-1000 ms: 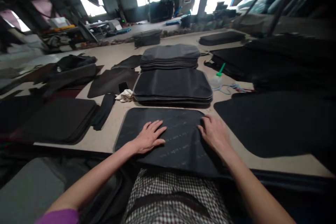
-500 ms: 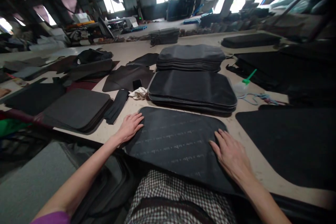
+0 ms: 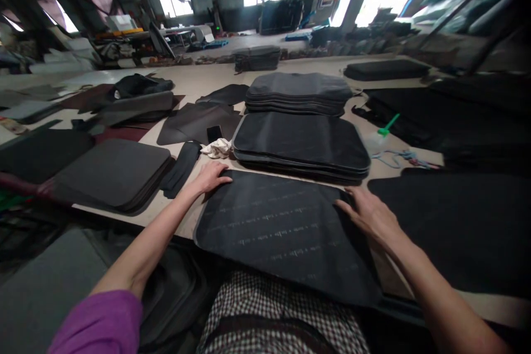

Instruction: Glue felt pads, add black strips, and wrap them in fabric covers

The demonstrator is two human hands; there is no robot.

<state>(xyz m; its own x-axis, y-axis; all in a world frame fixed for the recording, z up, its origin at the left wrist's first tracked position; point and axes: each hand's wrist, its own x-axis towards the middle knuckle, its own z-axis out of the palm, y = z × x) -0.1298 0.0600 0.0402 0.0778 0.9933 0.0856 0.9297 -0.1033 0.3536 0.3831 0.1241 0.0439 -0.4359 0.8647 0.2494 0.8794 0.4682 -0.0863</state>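
A black rounded-corner mat piece (image 3: 274, 227) with rows of pale printed lettering lies before me, its near edge reaching over the table's edge at my lap. My left hand (image 3: 212, 177) is at its far left corner, thumb on top and fingers along the outer edge. At the far right corner, my right hand (image 3: 371, 213) pinches the edge, thumb above and the other fingertips partly hidden. The right side looks slightly raised and bent. Just beyond it sits a stack of black rounded panels (image 3: 298, 141) with pale edging.
More panels are stacked behind (image 3: 298, 88). A grey-black pile of sheets (image 3: 118, 171) lies left, beside a folded black strip (image 3: 182, 166), a white crumpled cloth (image 3: 218, 148) and a phone (image 3: 214, 133). Right are a green-topped bottle (image 3: 384, 133), cords (image 3: 400, 159) and a large black sheet (image 3: 456, 227).
Both hands have shifted from resting on the mat piece's sides to its far corners. The left fingers have moved over the edge, and the piece's right side has bent up slightly.
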